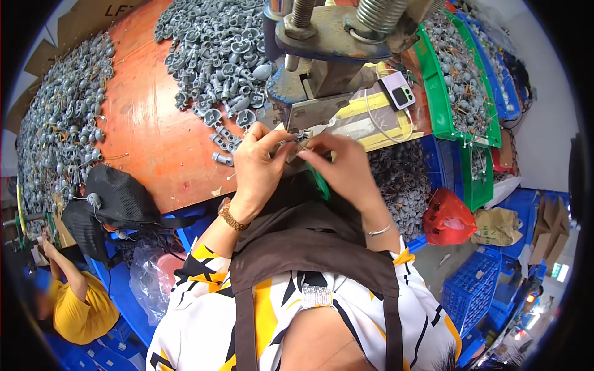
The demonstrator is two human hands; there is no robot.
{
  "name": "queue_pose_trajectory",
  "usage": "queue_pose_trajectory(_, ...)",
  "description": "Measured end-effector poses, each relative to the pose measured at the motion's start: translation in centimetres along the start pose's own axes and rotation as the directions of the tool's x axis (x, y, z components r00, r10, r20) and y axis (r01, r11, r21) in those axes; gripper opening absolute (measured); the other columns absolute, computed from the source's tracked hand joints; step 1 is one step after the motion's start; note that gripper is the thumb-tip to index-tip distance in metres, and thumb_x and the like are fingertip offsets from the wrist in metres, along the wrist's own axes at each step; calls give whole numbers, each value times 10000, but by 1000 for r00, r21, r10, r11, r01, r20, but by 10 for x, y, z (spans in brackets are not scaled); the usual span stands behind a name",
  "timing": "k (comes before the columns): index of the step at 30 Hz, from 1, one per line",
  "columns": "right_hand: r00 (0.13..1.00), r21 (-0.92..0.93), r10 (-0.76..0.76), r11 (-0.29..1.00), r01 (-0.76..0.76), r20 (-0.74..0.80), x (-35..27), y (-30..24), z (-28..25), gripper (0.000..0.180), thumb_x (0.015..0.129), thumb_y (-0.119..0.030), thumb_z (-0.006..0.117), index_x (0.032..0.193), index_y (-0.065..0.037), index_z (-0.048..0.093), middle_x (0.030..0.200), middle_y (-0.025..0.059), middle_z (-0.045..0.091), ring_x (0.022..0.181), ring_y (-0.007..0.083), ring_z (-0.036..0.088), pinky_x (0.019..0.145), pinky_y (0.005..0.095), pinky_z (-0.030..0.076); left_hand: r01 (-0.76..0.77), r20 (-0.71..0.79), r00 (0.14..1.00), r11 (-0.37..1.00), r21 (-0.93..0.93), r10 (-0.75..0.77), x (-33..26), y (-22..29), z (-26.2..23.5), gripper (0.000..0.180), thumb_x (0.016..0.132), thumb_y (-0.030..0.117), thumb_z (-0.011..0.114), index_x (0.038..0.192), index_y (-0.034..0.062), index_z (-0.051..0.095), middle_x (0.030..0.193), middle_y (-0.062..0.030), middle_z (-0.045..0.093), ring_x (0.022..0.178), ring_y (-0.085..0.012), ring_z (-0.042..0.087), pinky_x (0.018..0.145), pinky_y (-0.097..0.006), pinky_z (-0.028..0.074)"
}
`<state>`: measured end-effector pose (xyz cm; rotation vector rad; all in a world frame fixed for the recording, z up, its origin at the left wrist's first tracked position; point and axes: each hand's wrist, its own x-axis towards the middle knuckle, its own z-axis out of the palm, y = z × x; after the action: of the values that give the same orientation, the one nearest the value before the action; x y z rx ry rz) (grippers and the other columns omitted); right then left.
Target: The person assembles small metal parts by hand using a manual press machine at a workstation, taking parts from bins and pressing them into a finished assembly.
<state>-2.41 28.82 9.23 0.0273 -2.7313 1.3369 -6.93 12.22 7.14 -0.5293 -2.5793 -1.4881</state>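
My left hand (260, 159), with a brown bracelet at the wrist, is closed in a pinch at the front of a metal press (322, 74). Between its thumb and forefinger shows a small grey plastic part (301, 135), mostly hidden by the fingers. My right hand (341, 166) meets it from the other side, slightly blurred, thumb and forefinger pressed together; what they pinch is too small to make out. Just below the right hand, a green curved piece (318, 182) shows against my dark apron. Left of the press lies a heap of loose grey plastic parts (216, 59).
Grey parts with thin wires (62, 111) pile up at the table's left. A white device (396, 90) with a cable sits right of the press. Green bins (492, 117) of parts, a red bag (450, 216) and a blue crate (471, 278) stand right. Another person (83, 309) works lower left.
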Motion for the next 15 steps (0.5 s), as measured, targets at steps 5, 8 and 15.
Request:
queue_pose_trajectory(5, 930, 346, 46, 934, 89, -365, 62, 13, -60, 129, 913, -56, 530, 946, 44, 603, 769, -4, 629, 696, 100, 596, 646, 236, 459, 37, -62, 998, 997, 61, -33, -4, 8, 4, 187, 724, 88, 733, 908, 107, 705, 710, -71, 493, 626, -235, 525, 574, -350, 418)
queue_pose_trajectory(8, 972, 698, 1, 695, 169, -235, 115, -17, -79, 170, 917, -92, 516, 1045, -13, 594, 846, 15, 612, 745, 101, 578, 648, 256, 487, 47, -95, 995, 997, 55, -42, -7, 7, 7, 182, 729, 96, 729, 909, 107, 706, 712, -74, 493, 625, -239, 527, 572, -355, 420)
queue_pose_trajectory(15, 813, 436, -384, 700, 566, -438, 91, -96, -112, 319, 919, -125, 523, 1192, 38, 501, 1090, 135, 593, 964, 216, 620, 806, 337, 511, 43, -125, 992, 993, 106, -30, -13, 6, 5, 174, 731, 126, 732, 902, 108, 705, 716, -81, 495, 625, -257, 540, 571, -372, 428)
